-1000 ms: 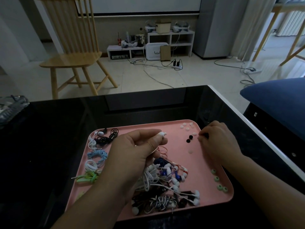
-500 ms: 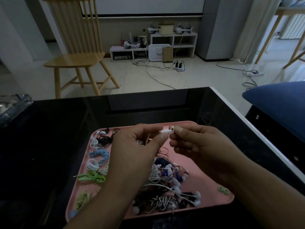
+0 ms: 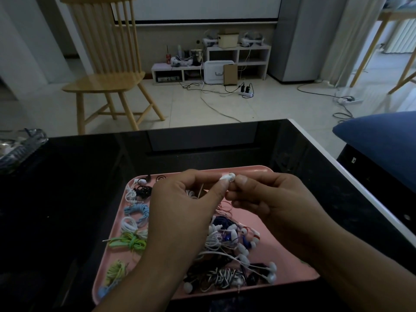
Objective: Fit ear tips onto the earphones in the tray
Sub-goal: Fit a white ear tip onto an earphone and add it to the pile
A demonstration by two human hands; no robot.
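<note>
A white earbud (image 3: 226, 177) is pinched between the thumb and forefinger of the left hand (image 3: 180, 212), above the far part of the pink tray (image 3: 290, 251). Its long axis is seen to run across, the nozzle end turned toward the right hand (image 3: 272, 203), which meets it fingertip to fingertip. The right thumb and forefinger are closed on a small white ear tip (image 3: 232, 176) at that end; whether it is seated yet cannot be told, the joint being masked by fingertips. Beneath both wrists a tangle of earphones (image 3: 227, 248) is heaped. The loose tips on the tray are hidden behind the right hand.
</note>
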